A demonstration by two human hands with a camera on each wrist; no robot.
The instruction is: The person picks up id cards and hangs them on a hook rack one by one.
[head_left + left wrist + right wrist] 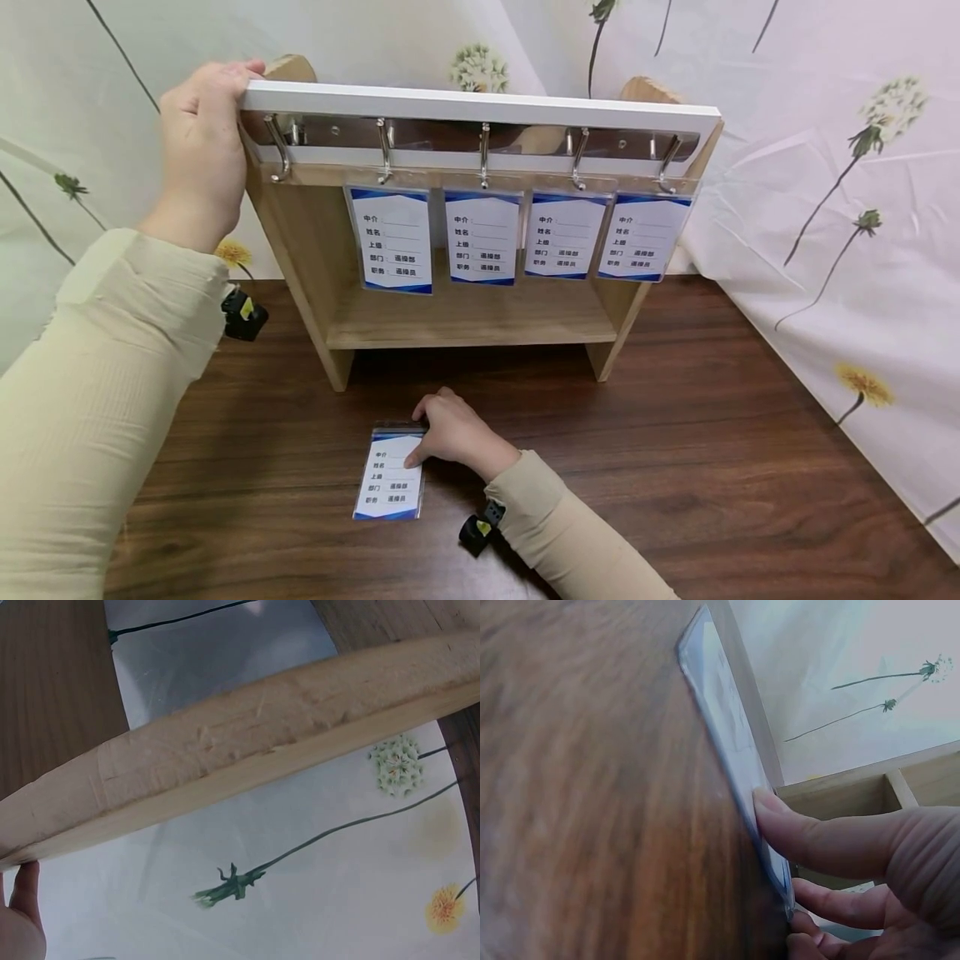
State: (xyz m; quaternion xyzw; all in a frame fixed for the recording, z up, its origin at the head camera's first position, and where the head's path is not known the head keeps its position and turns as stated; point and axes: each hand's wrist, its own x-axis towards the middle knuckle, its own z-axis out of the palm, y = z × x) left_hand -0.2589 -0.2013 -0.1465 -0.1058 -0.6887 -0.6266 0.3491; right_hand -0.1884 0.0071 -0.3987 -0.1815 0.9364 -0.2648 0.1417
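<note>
My right hand [456,429] pinches a clear-sleeved name badge [390,483] by its upper right part, low over the brown table in front of a wooden rack [472,321]. In the right wrist view the thumb [780,817] presses the badge's printed face [727,727], with other fingers at its edge. Whether the badge is fully off the tabletop, I cannot tell. At the rack's upper left corner, my left hand [202,158] grips the end beside the white hook rail [480,97]. Part of that hand shows beside the wooden side panel [225,742].
Metal hooks line the rail; the leftmost hook [279,148] bears no badge. Several similar badges, such as the left one [393,242], hang in a row under the others. Dandelion-patterned cloth [825,167] covers the back and right. The dark wood table [712,467] extends in front.
</note>
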